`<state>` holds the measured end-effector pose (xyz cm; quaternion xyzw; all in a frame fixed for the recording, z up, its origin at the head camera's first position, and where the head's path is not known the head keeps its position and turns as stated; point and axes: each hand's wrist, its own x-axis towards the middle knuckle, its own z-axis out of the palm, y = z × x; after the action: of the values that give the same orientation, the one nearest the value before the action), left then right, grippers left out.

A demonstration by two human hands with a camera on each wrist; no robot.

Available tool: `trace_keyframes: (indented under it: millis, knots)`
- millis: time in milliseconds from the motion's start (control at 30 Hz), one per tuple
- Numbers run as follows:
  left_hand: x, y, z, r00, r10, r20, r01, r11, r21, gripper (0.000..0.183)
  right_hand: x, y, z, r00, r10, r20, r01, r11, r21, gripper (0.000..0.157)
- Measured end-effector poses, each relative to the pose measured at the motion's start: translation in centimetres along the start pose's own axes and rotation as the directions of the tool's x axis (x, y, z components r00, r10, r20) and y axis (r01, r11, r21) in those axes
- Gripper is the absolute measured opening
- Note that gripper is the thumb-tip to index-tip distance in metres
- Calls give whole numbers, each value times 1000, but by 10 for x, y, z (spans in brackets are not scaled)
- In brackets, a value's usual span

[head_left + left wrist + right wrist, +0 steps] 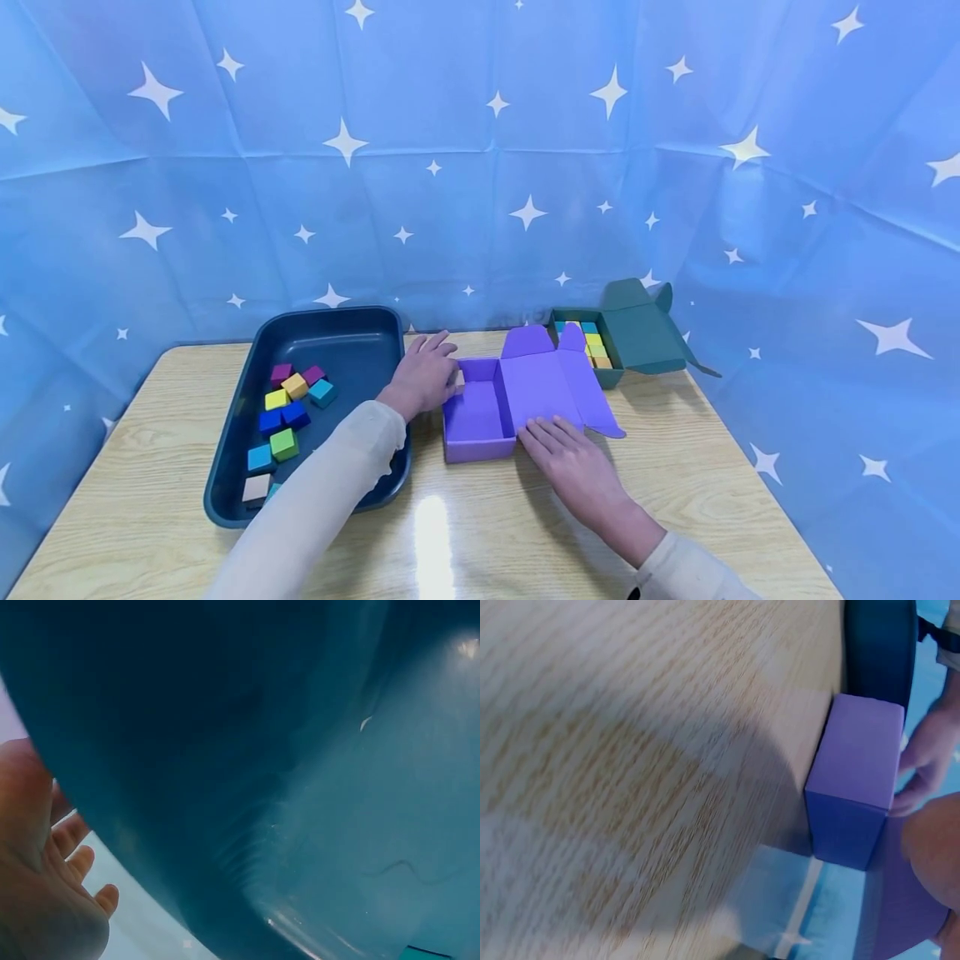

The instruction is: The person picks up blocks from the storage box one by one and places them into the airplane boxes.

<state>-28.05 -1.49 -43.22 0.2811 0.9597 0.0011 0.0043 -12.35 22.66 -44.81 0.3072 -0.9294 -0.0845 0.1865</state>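
While my right hand [566, 471] rests straight-fingered on the purple box [480, 451], lower centre, my left hand [423, 377] meets a beige block [460, 382]; whether it's pinching, I can't tell!

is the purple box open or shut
Open. The purple box shows its inside, and its lid is spread out near the right hand.

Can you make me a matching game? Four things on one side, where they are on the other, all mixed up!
Things:
1. tray
2. purple box
3. green box
4. right hand

Places:
A. behind the purple lid, with blocks inside
B. at the near edge of the purple lid
C. left of both boxes
D. between the tray and the green box

Right pairs: 1-C, 2-D, 3-A, 4-B
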Motion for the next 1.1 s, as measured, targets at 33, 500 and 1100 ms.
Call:
trace_keyframes:
  millis: [33, 500, 1100]
  knots:
    - [0, 0, 1, 1000, -8, 5, 8, 1000, -1, 31, 0, 0, 1, 1000, -2, -7, 2, 1000, 0, 47]
    - [7, 13, 8, 991, -112, 68, 106, 991, 82, 39, 0, 1, 3, 1000, -4, -25, 4, 1000, 2, 46]
    - [-6, -7, -14, 989, -120, -87, 111, 989, -94, 32, 0, 2, 4, 1000, -2, -20, 3, 1000, 16, 48]
